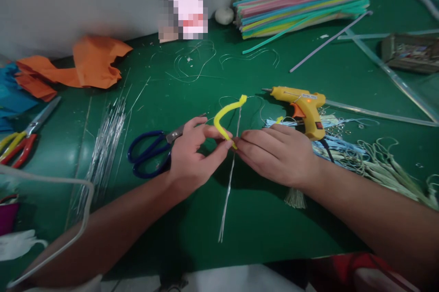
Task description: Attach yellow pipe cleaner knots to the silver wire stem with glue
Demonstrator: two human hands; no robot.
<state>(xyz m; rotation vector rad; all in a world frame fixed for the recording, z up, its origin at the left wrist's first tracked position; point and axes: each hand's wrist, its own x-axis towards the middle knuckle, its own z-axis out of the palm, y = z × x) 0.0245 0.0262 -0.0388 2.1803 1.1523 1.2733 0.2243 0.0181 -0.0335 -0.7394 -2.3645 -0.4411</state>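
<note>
A bent yellow pipe cleaner [219, 120] curves up from my fingertips over the middle of the table, its upper end meeting a thin silvery wire. My left hand [194, 154] pinches the lower end of the pipe cleaner between thumb and fingers. Close against it, my right hand [277, 152] is closed at the same spot, gripping the twisted silvery wire [228, 191], which hangs down toward the table's front. What exactly lies under the right fingertips is partly hidden. Blue-handled scissors [147, 152] rest beside my left hand, their blades partly covered by it.
A yellow glue gun [302, 104] lies just beyond my right hand, near pale tassels [387, 168]. Silvery wires [106, 145] lie at left by red-and-yellow scissors [30, 134] and orange paper [96, 63]. Bundled coloured pipe cleaners [302, 6] are at the back. A grey box [411, 54] stands right.
</note>
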